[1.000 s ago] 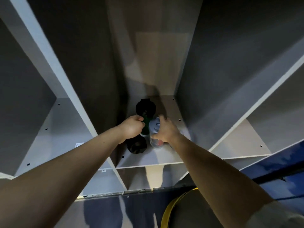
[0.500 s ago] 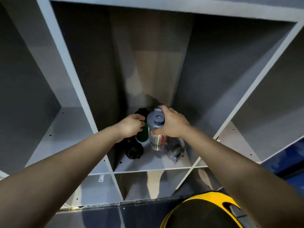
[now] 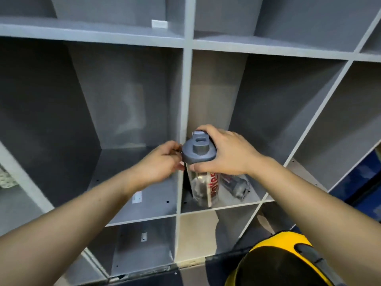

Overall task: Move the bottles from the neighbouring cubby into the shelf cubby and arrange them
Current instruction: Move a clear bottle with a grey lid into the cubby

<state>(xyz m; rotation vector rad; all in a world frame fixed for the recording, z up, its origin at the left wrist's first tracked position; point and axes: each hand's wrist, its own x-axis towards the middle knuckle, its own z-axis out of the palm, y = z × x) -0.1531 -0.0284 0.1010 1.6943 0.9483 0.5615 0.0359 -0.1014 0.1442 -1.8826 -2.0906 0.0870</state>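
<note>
My right hand (image 3: 226, 153) grips the grey lid of a clear bottle (image 3: 204, 188) with red lettering and holds it upright at the front of the right cubby (image 3: 226, 204). My left hand (image 3: 158, 162) is curled at the divider (image 3: 184, 96), its fingers closed on a dark bottle (image 3: 187, 182) that is mostly hidden behind the hand and the clear bottle. A second clear bottle (image 3: 236, 185) lies on its side on the right cubby's floor. The left cubby (image 3: 123, 172) holds no bottles.
The grey shelf unit has more cubbies above, below and to both sides. A white sticker (image 3: 137, 197) lies on the left cubby floor. A yellow and black object (image 3: 276, 263) sits low at the right, in front of the shelf. A white patterned item (image 3: 5, 178) shows at the far left.
The view has pulled back and swung left, so the left cubby now shows. My right hand has lifted the clear bottle toward the cubby's front; my left hand moved with it to the divider.
</note>
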